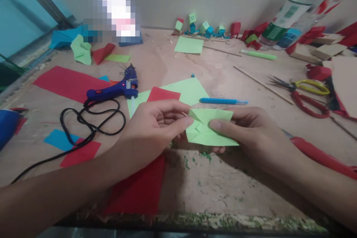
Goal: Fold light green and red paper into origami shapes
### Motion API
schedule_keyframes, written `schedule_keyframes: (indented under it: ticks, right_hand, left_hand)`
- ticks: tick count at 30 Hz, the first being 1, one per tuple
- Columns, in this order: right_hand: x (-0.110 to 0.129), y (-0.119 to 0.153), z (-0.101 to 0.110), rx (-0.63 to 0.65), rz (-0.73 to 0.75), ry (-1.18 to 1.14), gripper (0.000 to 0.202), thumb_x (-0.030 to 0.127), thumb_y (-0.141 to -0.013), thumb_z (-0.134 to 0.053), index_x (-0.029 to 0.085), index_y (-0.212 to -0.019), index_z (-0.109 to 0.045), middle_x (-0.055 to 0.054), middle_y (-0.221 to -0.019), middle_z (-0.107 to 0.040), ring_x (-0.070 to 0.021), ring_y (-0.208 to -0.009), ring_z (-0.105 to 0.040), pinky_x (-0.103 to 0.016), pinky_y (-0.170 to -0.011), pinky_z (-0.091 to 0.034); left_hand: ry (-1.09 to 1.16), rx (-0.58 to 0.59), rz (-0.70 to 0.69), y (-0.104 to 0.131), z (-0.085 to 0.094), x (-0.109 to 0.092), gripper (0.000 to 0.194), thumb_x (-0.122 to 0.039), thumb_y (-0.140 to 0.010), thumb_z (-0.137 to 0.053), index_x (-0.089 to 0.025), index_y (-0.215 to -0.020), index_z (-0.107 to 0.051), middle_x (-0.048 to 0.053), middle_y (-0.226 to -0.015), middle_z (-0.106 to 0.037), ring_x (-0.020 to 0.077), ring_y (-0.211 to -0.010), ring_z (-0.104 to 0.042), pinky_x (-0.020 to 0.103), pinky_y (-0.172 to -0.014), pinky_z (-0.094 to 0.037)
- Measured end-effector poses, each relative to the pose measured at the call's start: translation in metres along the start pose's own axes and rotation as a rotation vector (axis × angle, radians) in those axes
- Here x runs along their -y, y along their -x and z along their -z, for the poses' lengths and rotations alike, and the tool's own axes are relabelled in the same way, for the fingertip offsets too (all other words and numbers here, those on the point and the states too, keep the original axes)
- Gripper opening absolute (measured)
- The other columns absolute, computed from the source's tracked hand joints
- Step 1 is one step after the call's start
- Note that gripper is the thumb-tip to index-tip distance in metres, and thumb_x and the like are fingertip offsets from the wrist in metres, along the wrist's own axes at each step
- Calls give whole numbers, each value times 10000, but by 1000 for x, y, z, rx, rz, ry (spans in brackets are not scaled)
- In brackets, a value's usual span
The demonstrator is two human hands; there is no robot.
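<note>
A small piece of light green folded paper point(209, 134) is held up above the table, with creases and folded flaps showing on its face. My left hand point(161, 121) pinches its left edge between thumb and fingers. On the right side, my right hand point(248, 128) grips it, thumb flat on the front and fingers behind, partly hidden. Beneath and behind my left hand lie a larger light green sheet point(192, 89) and a red paper piece point(164, 95). Just beyond the held paper rests a blue pen point(223, 101).
At left, a blue glue gun point(114, 89) trails a black cord point(92, 130) near red and blue paper scraps. Scissors point(304, 93), a wooden stick point(262, 83) and a red-handled tool point(320, 156) lie at right. Small paper figures point(206, 28) and plastic bottles point(287, 22) stand at the back.
</note>
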State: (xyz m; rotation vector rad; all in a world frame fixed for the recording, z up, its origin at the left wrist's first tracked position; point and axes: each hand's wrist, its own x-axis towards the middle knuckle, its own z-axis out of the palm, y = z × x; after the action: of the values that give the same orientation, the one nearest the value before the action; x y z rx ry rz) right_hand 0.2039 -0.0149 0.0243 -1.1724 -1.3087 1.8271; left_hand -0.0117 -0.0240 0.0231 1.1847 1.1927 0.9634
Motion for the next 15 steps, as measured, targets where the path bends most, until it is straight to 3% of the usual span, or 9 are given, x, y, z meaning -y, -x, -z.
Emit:
schedule_keyframes:
  ticks: [4, 7, 11, 13, 15]
  right_hand:
    - [2, 1, -1, -1, 47, -26, 119, 322, -893, -807, 251, -965, -870, -29, -721, -754, -135, -579, -639, -249, -534, -531]
    - [4, 2, -1, -32, 92, 67, 152, 311, -915, -773, 288, -1031, -869, -34, -822, -800, -151, -597, -675, -268, -528, -557]
    - [4, 4, -3, -166, 207, 278, 193, 213, -909, -733, 322, -982, -875, -17, -980, -845, -197, -703, -760, -282, -532, -598]
    - [4, 6, -4, -208, 268, 360, 244, 166, -900, -709, 328, -979, -874, -5, -939, -851, -217, -753, -787, -300, -585, -635]
    - [5, 7, -4, -202, 311, 401, 258, 155, -892, -719, 333, -1002, -869, -2, -951, -854, -234, -839, -805, -334, -701, -672]
  left_hand:
    - [78, -1, 27, 2, 0, -2, 85, -184, -822, -796, -183, -907, -791, -11, -742, -758, 107, -627, -693, 155, -576, -564]
    - [134, 24, 38, 4, 4, -1, 53, -200, -870, -749, -197, -893, -796, -20, -723, -726, 91, -622, -669, 142, -580, -556]
    - [187, 87, 90, 6, 6, 0, 222, -389, -951, -674, -201, -951, -791, 1, -766, -699, 96, -632, -659, 152, -577, -567]
    - [154, 111, 93, 7, 4, -2, 260, -445, -932, -708, -194, -950, -771, 11, -841, -712, 107, -654, -682, 179, -600, -598]
    - [120, 112, 105, 7, 1, -5, 215, -396, -900, -759, -189, -955, -739, 16, -889, -726, 118, -677, -703, 202, -627, -618]
